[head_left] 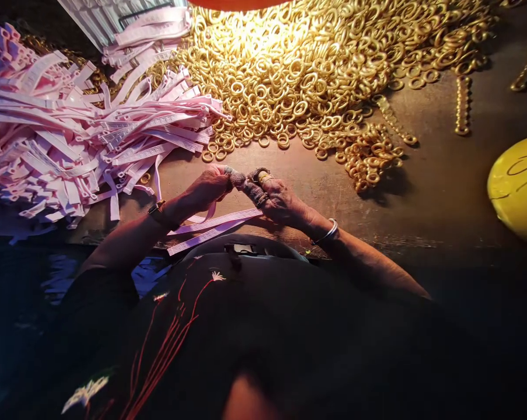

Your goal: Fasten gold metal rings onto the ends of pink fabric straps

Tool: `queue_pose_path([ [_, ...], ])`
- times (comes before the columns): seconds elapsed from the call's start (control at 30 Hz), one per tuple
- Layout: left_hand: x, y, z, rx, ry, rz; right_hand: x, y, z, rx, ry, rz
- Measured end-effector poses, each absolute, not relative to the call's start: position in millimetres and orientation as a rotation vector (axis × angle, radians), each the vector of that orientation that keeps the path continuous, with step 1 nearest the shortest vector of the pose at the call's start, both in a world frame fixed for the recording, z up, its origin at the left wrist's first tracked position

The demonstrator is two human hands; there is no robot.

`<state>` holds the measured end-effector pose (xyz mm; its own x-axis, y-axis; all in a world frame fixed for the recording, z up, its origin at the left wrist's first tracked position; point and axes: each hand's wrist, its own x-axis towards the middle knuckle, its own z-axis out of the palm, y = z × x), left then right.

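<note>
My left hand (211,185) is closed in a pinch, its fingertips wrapped in a greyish covering. A pink strap (210,213) hangs down from under its fingers. My right hand (277,199) meets it fingertip to fingertip, also pinched shut, with wrapped fingers and a pale band on one of them. What sits between the right fingertips is hidden. Below both hands, pink straps (215,228) lie across the front of the wooden table. Beyond the fingers spreads a large heap of gold rings (290,87).
A big pile of pink straps (71,134) covers the table's left side. Several joined gold rings (463,108) lie in strips at the right. A rounded yellow object (519,186) stands at the right edge. An orange-red lamp shade (241,3) shows at the top.
</note>
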<state>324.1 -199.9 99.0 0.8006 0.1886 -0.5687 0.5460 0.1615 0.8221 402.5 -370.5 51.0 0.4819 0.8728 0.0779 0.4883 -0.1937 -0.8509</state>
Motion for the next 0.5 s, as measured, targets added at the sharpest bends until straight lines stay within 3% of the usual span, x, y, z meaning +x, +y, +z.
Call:
queue_pose_path([
  [0.27,295,-214,100,1.357,0.674,-0.523,363,-404,51,-2.222,-1.405,0.457],
  [0.5,267,-229,87,1.286,0.619,-0.462,336,-416,36,-2.292,-1.301,0.469],
])
